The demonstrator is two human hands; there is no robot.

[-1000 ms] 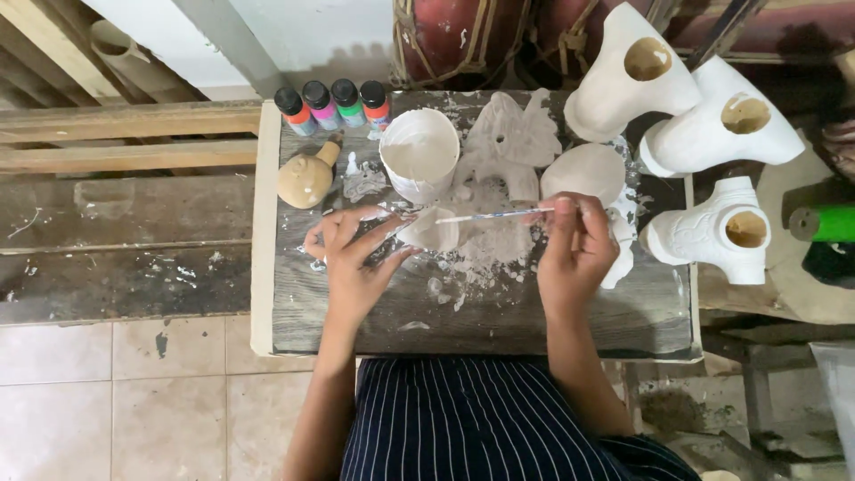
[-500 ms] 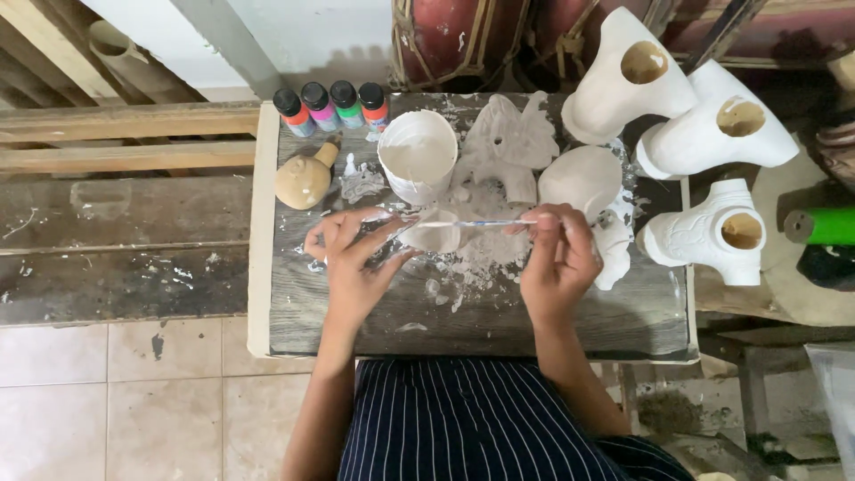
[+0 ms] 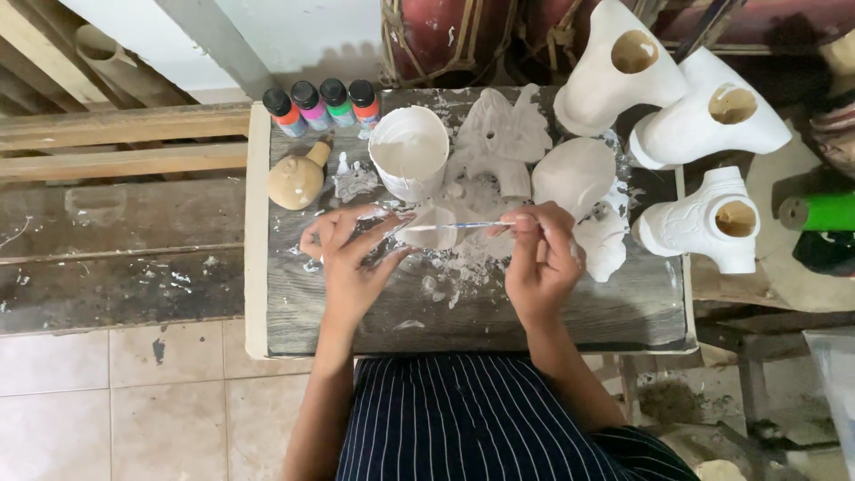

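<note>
- Head view, only one cam.
- Left hand (image 3: 349, 258): grip closed on a small white piece (image 3: 430, 230), fingers wrapped round its left side, piece held just above the worktop (image 3: 570, 307).
- Right hand (image 3: 541, 258): grip closed, pinching a thin tool (image 3: 463, 226) at its right end; tool runs horizontal, far tip touching the top of the white piece.
- So piece sits between the two grips, closer to left one; tool bridges the gap.
- Under/around both grips: white dust + crumbs on the worktop, densest between the hands.
- Just beyond left grip: white cup (image 3: 409, 153), upright, open top.
- Further left of that: tan round figurine (image 3: 297, 178) lying on the worktop; behind it 4 paint bottles (image 3: 323, 103) in a row, black caps.
- Beyond the gap btw grips: flat white winged cast (image 3: 504, 134).
- Beyond right grip: white rounded cast (image 3: 574, 174), near the knuckles, touching or not: can't tell.
- Far right of right grip: 3 white hollow casts (image 3: 704, 134), openings up, well apart from hands.
- Striped apron (image 3: 463, 419) near edge.
</note>
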